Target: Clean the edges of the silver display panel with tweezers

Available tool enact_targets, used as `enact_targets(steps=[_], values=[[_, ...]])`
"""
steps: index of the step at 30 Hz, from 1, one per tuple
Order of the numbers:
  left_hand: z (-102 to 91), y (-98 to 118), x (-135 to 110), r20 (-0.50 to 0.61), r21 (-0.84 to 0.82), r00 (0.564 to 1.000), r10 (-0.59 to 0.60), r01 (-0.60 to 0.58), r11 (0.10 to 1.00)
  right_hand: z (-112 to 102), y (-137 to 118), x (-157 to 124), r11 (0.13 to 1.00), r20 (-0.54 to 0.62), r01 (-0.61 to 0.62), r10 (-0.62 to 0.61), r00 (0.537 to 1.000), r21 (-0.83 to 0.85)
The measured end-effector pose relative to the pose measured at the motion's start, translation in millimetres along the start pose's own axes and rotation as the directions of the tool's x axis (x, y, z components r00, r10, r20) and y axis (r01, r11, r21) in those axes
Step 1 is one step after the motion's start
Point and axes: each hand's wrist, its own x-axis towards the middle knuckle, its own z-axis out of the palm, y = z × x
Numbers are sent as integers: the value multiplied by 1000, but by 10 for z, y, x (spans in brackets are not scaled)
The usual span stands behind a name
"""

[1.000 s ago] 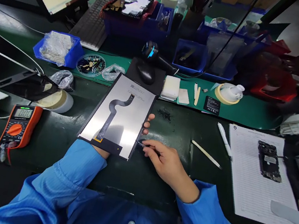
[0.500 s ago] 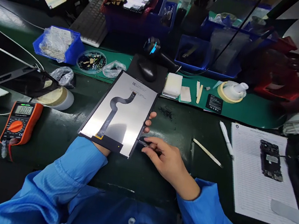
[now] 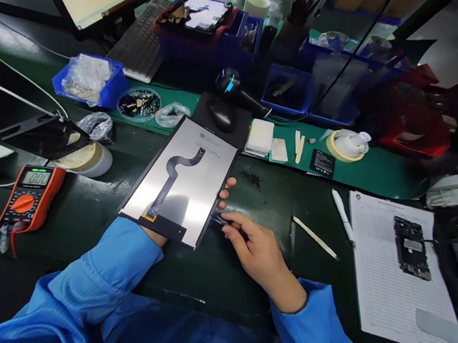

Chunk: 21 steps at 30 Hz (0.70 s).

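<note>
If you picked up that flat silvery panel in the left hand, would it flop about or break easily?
The panel is probably stiff: held by the left hand, it shows no obvious sag. Looking so thin, it may be light yet crack if bent. Its dark ribbon cable looks thin, so it might crease if snagged.

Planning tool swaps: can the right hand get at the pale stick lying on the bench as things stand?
Probably yes: the pale stick lies beside the right hand, with nothing visible between them. But that hand holds a thin tool, which may hinder grasping.
</note>
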Motion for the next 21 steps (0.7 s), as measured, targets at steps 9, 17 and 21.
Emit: enact_targets(steps=[9,17,21], values=[[184,34,-38,-48,78,990,131,-127,989,-33,76,51,986,-237,-36,74,969,162],[-90,-8,115,128,128,992,-17,1,992,-186,147,71,959,-765,162,77,640,231],[-191,-196,126,125,227,954,-272,240,944,-11,130,-121,887,-790,190,255,557,420]])
